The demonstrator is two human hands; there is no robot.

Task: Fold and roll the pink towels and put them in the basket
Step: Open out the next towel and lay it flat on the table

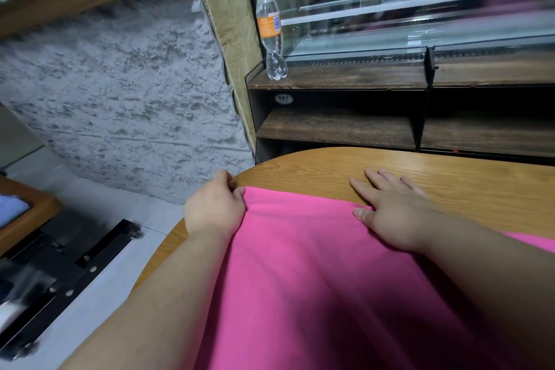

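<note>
The left hand (214, 211) is curled at the far left corner of the pink towel (303, 273), with its fingers bent over the cloth edge and gripping that corner at the rounded left edge of the wooden table (450, 177). The right hand (390, 213) lies flat and spread, palm down: its fingers rest straight on the bare table surface just beyond the towel, while the thumb and heel of the palm press on the towel's far edge. The towel lies spread over the near part of the table, running from the far edge between the two hands toward the near side of the view, under both forearms. Beyond the table stands a dark wooden shelf (336, 126), and a clear plastic bottle (271, 33) with an orange label stands upright on its top left end.
</note>
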